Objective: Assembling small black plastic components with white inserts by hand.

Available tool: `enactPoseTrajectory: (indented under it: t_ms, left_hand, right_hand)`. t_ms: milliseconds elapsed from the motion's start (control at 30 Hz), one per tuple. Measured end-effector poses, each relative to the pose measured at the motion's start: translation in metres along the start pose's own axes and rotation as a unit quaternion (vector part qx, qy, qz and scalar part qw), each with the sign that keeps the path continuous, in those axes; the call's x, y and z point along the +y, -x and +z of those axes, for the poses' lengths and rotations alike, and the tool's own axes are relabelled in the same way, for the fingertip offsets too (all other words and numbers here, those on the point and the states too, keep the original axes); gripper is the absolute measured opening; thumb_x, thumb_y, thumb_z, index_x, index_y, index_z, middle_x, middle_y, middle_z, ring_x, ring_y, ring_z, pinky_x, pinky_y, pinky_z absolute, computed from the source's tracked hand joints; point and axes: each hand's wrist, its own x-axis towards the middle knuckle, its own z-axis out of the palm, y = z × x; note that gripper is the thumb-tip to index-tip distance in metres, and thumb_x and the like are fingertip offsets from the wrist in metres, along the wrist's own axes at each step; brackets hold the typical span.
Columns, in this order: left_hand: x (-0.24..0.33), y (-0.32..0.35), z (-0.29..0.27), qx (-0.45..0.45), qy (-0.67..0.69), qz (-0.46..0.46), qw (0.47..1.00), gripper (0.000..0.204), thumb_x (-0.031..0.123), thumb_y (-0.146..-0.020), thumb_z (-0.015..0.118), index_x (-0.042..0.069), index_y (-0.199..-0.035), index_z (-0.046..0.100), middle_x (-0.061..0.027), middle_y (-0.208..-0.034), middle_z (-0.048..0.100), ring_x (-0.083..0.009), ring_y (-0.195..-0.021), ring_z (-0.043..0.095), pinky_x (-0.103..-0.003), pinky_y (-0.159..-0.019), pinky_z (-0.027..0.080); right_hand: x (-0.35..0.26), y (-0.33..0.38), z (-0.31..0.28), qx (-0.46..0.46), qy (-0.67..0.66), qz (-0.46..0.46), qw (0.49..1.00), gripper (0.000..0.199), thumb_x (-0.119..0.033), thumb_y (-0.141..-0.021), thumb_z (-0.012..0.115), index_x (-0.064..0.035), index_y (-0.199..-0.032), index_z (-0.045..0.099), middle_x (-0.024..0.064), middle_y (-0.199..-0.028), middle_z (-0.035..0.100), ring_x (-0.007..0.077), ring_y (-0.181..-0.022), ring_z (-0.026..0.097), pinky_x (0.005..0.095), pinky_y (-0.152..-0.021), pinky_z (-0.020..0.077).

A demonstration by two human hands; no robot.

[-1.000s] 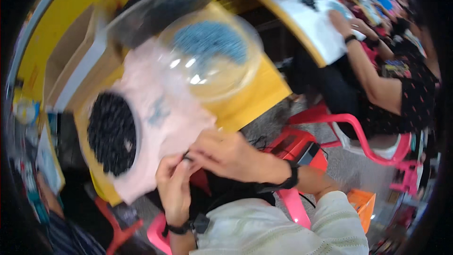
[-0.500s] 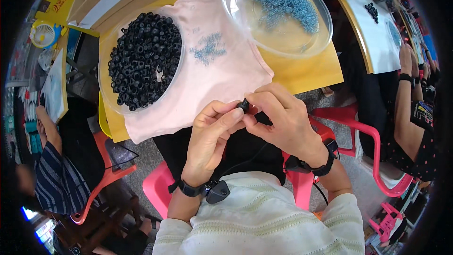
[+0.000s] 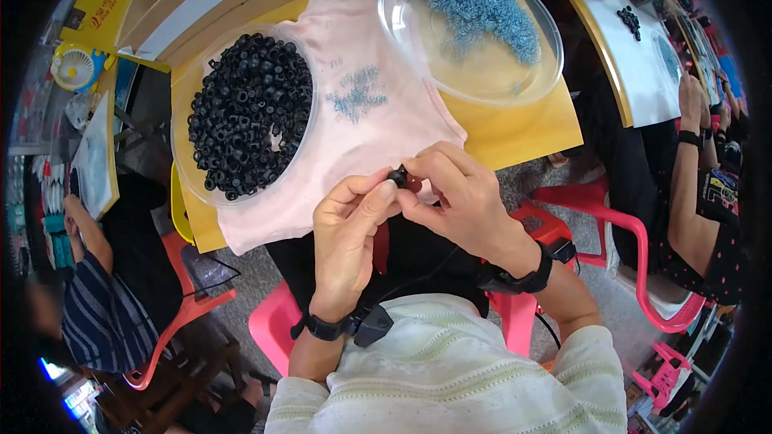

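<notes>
Close together above the near edge of a pale pink cloth (image 3: pixel 394 124), both my hands pinch one small black plastic part (image 3: pixel 398 176). My left hand (image 3: pixel 347 221) grips it between thumb and fingers. From the right, the thumb and forefinger of my right hand (image 3: pixel 465 199) close on its upper end. Fingertips cover much of the part. Left of the hands, a round clear tub (image 3: pixel 178 133) holds a heap of similar black plastic parts (image 3: pixel 249 112). A small scatter of fine blue-grey pieces, seemingly tiny springs (image 3: pixel 358 95), lies on the cloth.
At the back right, a clear basin (image 3: pixel 555 60) holds many more blue-grey pieces (image 3: pixel 482 12). An opened cardboard box (image 3: pixel 217 4) stands at the back left of the yellow tabletop (image 3: pixel 523 133). Other people work at tables on both sides; a red chair (image 3: pixel 635 233) is at right.
Both hands, still pinching the black part, have shifted slightly left in the picture. The tub and cloth appear a little lower, as the view has moved slightly.
</notes>
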Motion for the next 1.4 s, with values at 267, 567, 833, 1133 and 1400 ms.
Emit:
enactPoseTrajectory:
  t_ms: [267,567,833,1133,1400]
  left_hand:
    - [0.0,0.003,-0.008,0.032,-0.178,0.125,0.975,0.023,0.0,-0.091,0.064,-0.005,-0.114,0.065,-0.0124,-0.104,0.068,-0.0132,-0.086,0.066,-0.025,-0.077,0.055]
    - [0.002,-0.003,0.007,0.046,-0.498,0.267,0.824,0.029,-0.004,-0.085,0.067,0.0,-0.114,0.068,-0.0058,-0.094,0.069,-0.0111,-0.082,0.062,-0.024,-0.077,0.05]
    - [-0.002,-0.009,0.005,0.046,-0.521,0.261,0.812,0.022,-0.004,-0.084,0.068,-0.001,-0.105,0.07,-0.0076,-0.093,0.068,-0.011,-0.082,0.063,-0.024,-0.074,0.05]
    - [-0.006,-0.013,0.003,0.016,-0.5,0.274,0.821,0.022,-0.006,-0.08,0.069,-0.002,-0.102,0.069,-0.0072,-0.096,0.065,-0.0115,-0.077,0.06,-0.024,-0.069,0.049]
    - [-0.012,-0.021,-0.008,0.012,-0.495,0.299,0.816,0.02,-0.007,-0.078,0.07,-0.004,-0.098,0.068,-0.0093,-0.1,0.063,-0.0169,-0.077,0.062,-0.027,-0.066,0.05]
  right_hand:
    - [-0.003,0.0,0.003,-0.01,-0.005,-0.002,1.0,0.018,-0.004,-0.082,0.068,0.0007,-0.097,0.059,0.0125,-0.08,0.058,0.0318,-0.071,0.061,0.038,-0.061,0.0497]
    - [0.013,0.006,0.003,-0.05,-0.004,0.041,0.998,0.01,-0.005,-0.083,0.066,-0.0011,-0.084,0.057,0.0133,-0.077,0.055,0.0345,-0.07,0.058,0.042,-0.059,0.0464]
    - [0.018,0.008,0.005,-0.021,0.055,-0.01,0.998,0.012,-0.006,-0.08,0.067,-0.0017,-0.085,0.058,0.0112,-0.078,0.052,0.03,-0.074,0.058,0.0391,-0.061,0.0471]
    - [0.007,-0.012,-0.011,-0.002,-0.041,0.133,0.99,0.016,-0.016,-0.086,0.066,-0.0007,-0.084,0.06,0.0143,-0.071,0.059,0.03,-0.06,0.061,0.0379,-0.054,0.0463]
    - [0.022,-0.042,0.032,-0.036,0.259,-0.04,0.964,0.027,-0.028,-0.091,0.061,-0.0078,-0.073,0.061,0.0085,-0.063,0.057,0.025,-0.054,0.059,0.0352,-0.048,0.043]
